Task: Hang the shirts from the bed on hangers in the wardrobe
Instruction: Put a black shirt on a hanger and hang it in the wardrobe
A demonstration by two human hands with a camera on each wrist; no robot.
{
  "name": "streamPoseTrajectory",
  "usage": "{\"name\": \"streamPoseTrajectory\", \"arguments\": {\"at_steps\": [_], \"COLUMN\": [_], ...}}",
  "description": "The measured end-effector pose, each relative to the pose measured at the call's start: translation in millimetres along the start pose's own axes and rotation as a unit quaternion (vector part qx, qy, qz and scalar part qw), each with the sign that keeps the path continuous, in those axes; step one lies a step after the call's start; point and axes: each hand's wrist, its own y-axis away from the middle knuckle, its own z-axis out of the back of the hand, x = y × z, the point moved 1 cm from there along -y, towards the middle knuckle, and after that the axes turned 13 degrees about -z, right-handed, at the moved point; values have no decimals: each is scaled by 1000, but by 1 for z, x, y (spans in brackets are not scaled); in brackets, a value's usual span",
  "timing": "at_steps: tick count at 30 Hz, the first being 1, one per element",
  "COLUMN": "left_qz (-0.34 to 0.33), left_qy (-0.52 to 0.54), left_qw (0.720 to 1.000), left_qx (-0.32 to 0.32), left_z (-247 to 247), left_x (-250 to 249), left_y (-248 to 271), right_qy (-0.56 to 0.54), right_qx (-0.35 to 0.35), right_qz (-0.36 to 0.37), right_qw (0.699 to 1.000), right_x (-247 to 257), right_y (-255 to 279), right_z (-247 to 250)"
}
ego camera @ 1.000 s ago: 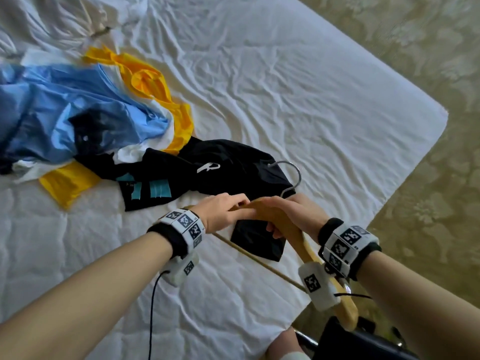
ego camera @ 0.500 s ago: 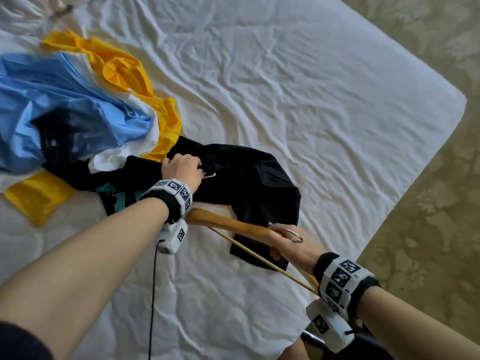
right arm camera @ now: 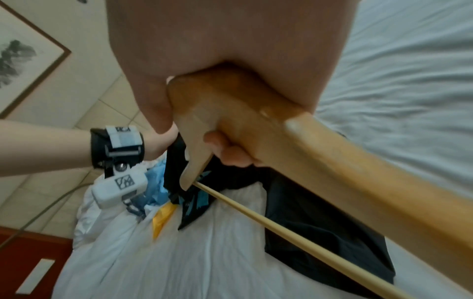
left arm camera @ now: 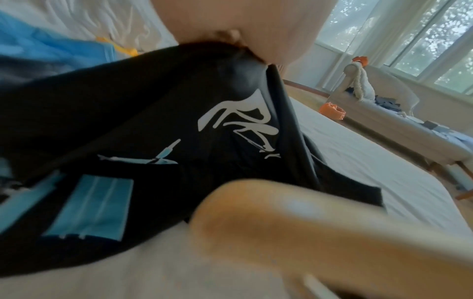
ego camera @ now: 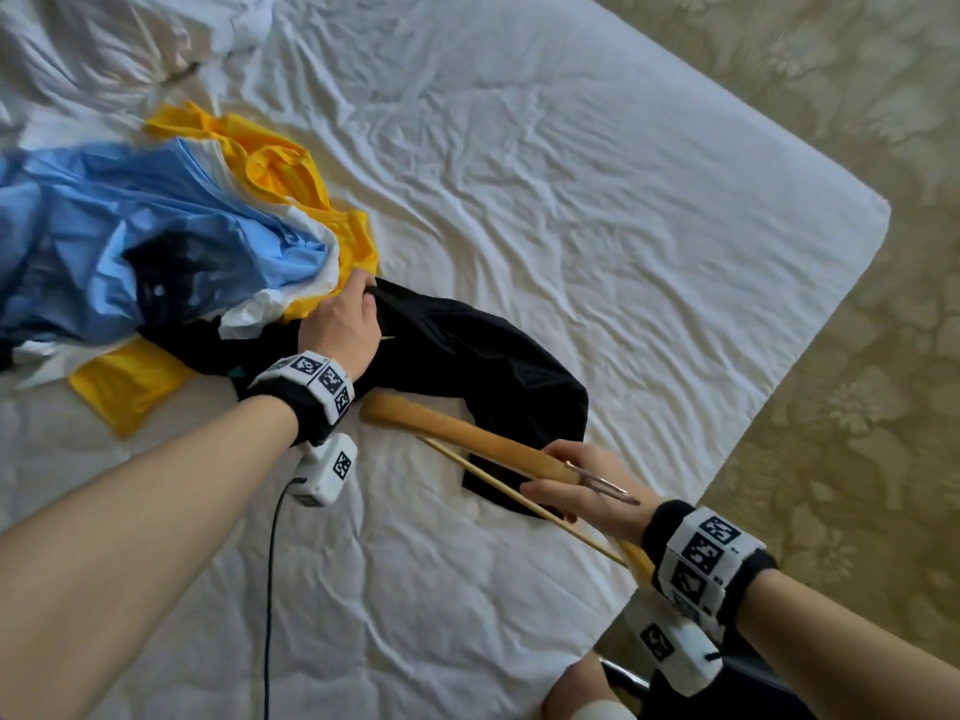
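Rumpled white bed (ego camera: pixel 597 210) fills the head view, with blue shirt (ego camera: pixel 171 226) and yellow shirt (ego camera: pixel 291 174) heaped at left; left hand (ego camera: pixel 340 324) pinches the black shirt (ego camera: pixel 483 356) lying mid-bed, whose white lettering only the left wrist view shows; right hand (ego camera: pixel 587 485) grips the wooden hanger (ego camera: pixel 457 433); a framed picture (right arm camera: pixel 23 58) appears solely from the right wrist.

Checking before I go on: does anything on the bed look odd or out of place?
Nothing damaged. The shirts are tangled: the black shirt lies partly under the crumpled blue shirt and yellow shirt. The left hand grips its edge; the right hand holds the wooden hanger, still bare.
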Motion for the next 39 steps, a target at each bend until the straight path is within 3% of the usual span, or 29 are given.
{"name": "streamPoseTrajectory", "arguments": {"at_steps": [5, 8, 11, 17, 22, 24, 30, 39], "left_qz": [26, 28, 15, -50, -85, -87, -67, -107], "left_qy": [-82, -13, 72, 229, 321, 302, 147, -14], "left_qw": [995, 998, 996, 972, 935, 937, 973, 991], "left_qx": [44, 57, 54, 0, -122, -152, -163, -79], "left_z": [47, 78, 114, 214, 306, 334, 378, 415], "left_x": [2, -6, -29, -104, -140, -137, -101, -82], "left_y": [34, 57, 86, 157, 232, 264, 350, 431], "right_qy": [-90, -79, -51, 5, 82, 109, 153, 209], "right_qx": [-69, -144, -175, -243, -262, -276, -285, -249], "right_qz": [77, 94, 114, 160, 176, 190, 229, 299], "right_qw": [991, 982, 977, 957, 945, 936, 918, 897], "right_x": [20, 33, 54, 108, 126, 130, 147, 223], "right_y": [70, 94, 106, 140, 169, 185, 258, 388], "right_z": [20, 17, -1, -70, -114, -124, -115, -90]}}
